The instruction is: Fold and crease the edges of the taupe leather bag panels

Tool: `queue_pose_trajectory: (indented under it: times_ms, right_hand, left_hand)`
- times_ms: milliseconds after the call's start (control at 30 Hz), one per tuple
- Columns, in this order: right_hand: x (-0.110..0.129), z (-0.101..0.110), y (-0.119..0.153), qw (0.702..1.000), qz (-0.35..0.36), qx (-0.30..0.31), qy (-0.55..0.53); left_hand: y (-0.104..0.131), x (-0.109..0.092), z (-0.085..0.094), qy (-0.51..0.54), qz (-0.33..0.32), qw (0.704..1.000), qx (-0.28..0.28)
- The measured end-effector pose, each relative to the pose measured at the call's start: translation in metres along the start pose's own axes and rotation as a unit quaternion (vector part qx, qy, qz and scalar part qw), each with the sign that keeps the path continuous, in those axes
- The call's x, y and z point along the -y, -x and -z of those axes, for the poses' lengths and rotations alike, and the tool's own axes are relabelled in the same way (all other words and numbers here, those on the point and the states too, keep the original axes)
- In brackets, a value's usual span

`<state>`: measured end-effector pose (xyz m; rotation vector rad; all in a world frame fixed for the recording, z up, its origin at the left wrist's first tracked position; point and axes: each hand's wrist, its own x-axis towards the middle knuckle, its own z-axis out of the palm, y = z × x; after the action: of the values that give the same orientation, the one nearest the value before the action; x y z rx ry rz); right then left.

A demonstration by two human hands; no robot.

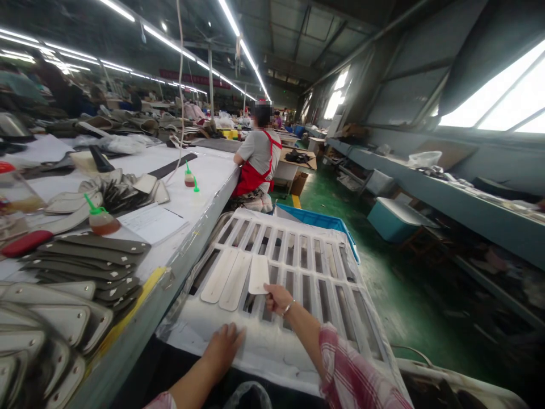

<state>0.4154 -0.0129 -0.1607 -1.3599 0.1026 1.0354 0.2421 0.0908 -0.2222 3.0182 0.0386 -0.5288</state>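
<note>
My right hand [279, 298] pinches the near corner of a white flat panel with rounded corners [258, 272], held over a slatted white rack [268, 332]. Two similar white panels [219, 277] lie side by side on the slats, just left of it. Each shows a thin line along its middle. My left hand [223, 345] lies on the rack's cloth-like near border, fingers stretched out and holding nothing.
Left of the rack, a white-topped table [204, 176] bears stacked grey strips [89, 250], pale panels [46, 318] and green-tipped bottles [100, 218]. A blue crate [315, 216] stands behind the rack. A person in a red apron [259, 165] sits beyond.
</note>
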Motion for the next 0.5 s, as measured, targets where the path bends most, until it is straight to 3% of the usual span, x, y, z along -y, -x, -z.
queue_pose_trajectory:
  times_ms: [67, 167, 267, 367, 433, 500]
  right_hand:
    - [0.003, 0.018, 0.014, 1.0, -0.002, 0.004, -0.019]
    - [0.006, 0.033, 0.038, 0.996, 0.057, 0.02, -0.064]
    - [0.022, 0.029, 0.058, 0.986, 0.124, 0.048, -0.097]
    - [0.053, 0.017, 0.08, 0.975, 0.155, 0.126, -0.096]
    - [0.075, 0.011, 0.101, 0.962, 0.17, 0.191, -0.099]
    - [0.089, 0.009, 0.126, 0.948, 0.176, 0.24, -0.11]
  left_hand:
    - [-0.002, -0.004, 0.002, 0.014, -0.005, 1.0, -0.001]
    - [-0.004, -0.011, 0.002, 0.037, -0.003, 0.999, -0.005]
    - [-0.003, -0.013, 0.005, 0.064, 0.009, 0.998, -0.003]
    - [0.002, -0.005, 0.019, 0.135, 0.019, 0.991, 0.01]
    - [0.01, 0.007, 0.039, 0.322, 0.034, 0.946, 0.016]
    - [0.022, 0.02, 0.07, 0.5, 0.041, 0.865, -0.002]
